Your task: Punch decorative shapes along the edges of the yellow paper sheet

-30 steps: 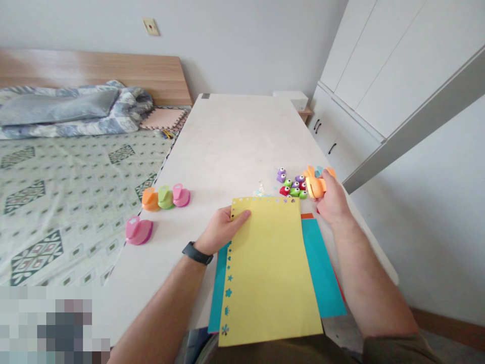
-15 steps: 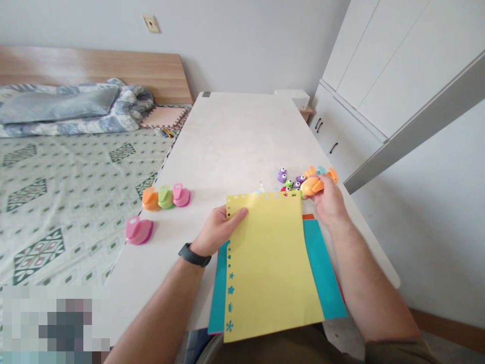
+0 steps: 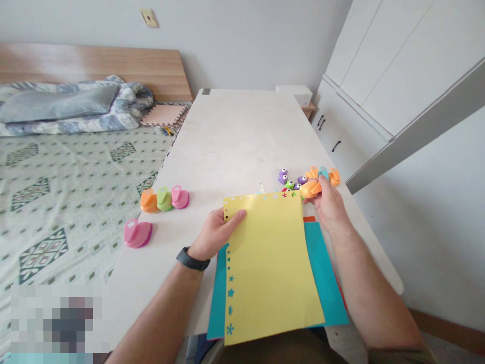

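Observation:
My left hand grips the upper left edge of a yellow sheet of paper, thumb on top. Small shapes such as stars, hearts and flowers are punched along the sheet's left and top edges. In my right hand is an orange craft punch, held at the sheet's top right corner. Whether the paper sits inside the punch's slot I cannot tell. Beneath the yellow sheet lie a blue sheet and an orange sheet, mostly covered.
Small purple and green punches with eyes cluster beyond the sheet, near more orange punches. On the left stand an orange punch, a green punch and pink punches. Paper bits lie on the white table.
The orange punch has shifted slightly down and left to the paper's top right corner. My left hand keeps its hold, and the view has tilted a little.

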Action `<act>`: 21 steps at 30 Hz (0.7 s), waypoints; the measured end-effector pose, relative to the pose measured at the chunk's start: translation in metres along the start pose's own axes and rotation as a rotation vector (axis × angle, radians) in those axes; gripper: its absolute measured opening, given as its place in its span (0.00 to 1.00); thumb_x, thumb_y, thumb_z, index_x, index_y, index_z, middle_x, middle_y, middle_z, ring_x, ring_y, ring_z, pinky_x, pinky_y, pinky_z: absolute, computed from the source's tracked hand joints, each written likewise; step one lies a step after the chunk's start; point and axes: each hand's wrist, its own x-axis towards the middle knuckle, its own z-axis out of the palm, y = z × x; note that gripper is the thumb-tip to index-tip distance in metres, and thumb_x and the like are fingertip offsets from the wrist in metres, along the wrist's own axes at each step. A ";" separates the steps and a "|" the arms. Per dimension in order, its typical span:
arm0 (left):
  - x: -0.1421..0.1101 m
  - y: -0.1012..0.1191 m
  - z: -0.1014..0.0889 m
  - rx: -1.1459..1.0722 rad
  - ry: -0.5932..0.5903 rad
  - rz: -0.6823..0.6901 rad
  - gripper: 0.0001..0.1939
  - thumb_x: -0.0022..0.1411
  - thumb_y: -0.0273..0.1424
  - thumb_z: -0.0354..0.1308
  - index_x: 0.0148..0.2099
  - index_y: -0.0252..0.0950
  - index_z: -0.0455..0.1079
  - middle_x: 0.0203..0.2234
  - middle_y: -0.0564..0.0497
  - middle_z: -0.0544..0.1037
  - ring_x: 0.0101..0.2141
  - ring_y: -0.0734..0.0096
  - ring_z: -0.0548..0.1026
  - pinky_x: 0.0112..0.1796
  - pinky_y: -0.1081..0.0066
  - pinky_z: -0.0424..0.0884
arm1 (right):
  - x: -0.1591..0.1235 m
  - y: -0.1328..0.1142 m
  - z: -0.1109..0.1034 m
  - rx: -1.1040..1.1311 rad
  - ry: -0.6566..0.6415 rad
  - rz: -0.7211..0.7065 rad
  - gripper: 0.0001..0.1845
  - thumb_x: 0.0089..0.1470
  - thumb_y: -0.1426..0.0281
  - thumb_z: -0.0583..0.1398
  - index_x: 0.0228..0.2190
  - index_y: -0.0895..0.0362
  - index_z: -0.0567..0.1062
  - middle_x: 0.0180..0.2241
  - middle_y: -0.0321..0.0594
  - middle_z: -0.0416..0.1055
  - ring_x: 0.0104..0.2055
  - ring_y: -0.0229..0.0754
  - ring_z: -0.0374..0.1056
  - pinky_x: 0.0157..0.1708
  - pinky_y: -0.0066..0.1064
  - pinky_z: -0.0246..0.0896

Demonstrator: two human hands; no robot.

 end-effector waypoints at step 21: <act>0.001 0.004 0.007 -0.062 0.092 -0.011 0.31 0.58 0.49 0.71 0.55 0.32 0.78 0.44 0.37 0.85 0.37 0.47 0.86 0.33 0.61 0.82 | -0.013 0.000 0.007 -0.020 -0.199 0.069 0.30 0.55 0.39 0.63 0.39 0.53 0.80 0.36 0.42 0.80 0.33 0.44 0.74 0.27 0.34 0.69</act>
